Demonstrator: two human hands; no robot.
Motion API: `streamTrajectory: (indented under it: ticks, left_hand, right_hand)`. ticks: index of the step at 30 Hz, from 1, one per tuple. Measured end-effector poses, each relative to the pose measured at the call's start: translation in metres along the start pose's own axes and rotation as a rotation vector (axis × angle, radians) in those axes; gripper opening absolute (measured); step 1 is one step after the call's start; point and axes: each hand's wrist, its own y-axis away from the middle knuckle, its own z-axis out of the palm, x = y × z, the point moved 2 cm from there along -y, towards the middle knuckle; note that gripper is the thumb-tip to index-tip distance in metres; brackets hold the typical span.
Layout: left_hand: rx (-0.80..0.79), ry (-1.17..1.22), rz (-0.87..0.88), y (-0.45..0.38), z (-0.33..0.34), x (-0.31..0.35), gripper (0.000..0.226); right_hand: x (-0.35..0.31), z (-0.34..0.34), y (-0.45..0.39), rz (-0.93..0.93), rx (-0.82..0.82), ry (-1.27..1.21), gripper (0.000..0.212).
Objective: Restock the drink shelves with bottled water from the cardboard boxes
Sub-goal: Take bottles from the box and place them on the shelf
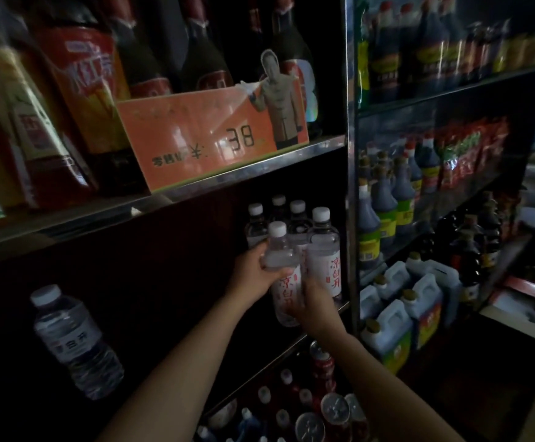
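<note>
Orange price card (208, 138) reading 38, dark sauce bottles (384, 202), white jugs (387, 333), red cans (334, 409)

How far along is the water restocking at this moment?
Done: a cluster of white-capped water bottles already stands at the middle shelf's right end. In hand: the left hand and right hand hold another bottle at that cluster's front. Left: much of that shelf looks dark and unfilled; no cardboard boxes in view.

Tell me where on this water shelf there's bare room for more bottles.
Free: the dark stretch of the middle shelf between the lone water bottle at left and the cluster of water bottles at right, where the left hand and right hand hold a bottle. Crowded: that right end against the metal post, and the cans below.
</note>
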Motion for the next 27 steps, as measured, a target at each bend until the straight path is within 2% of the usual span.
streamTrajectory:
  ticks: [2,5,11,16,20,24,27]
  left_hand:
    - [0.025,-0.029,-0.006,-0.009,-0.005,-0.006,0.048]
    - [0.036,-0.092,0.011,-0.022,-0.007,-0.007,0.048]
    - [0.117,-0.267,0.04,-0.041,-0.006,-0.006,0.053]
    - [0.203,-0.276,0.02,-0.04,0.001,-0.004,0.058]
    - [0.144,-0.283,-0.059,-0.034,0.005,0.0,0.057]
    - [0.078,-0.249,-0.205,-0.013,-0.009,0.006,0.077]
    - [0.036,-0.221,-0.349,0.014,-0.028,0.003,0.071]
  right_hand:
    - [-0.001,0.007,-0.008,-0.011,0.005,0.082,0.066]
    - [-0.004,0.013,-0.021,-0.001,0.037,0.213,0.052]
    - [-0.007,0.024,-0.037,0.038,0.11,0.294,0.033]
    - [-0.007,0.023,-0.043,0.055,0.109,0.371,0.025]
    - [-0.015,0.022,-0.039,0.079,0.095,0.419,0.024]
    - [-0.02,0.018,-0.028,0.114,0.051,0.383,0.026]
    - [-0.031,0.011,-0.015,0.185,-0.005,0.246,0.04]
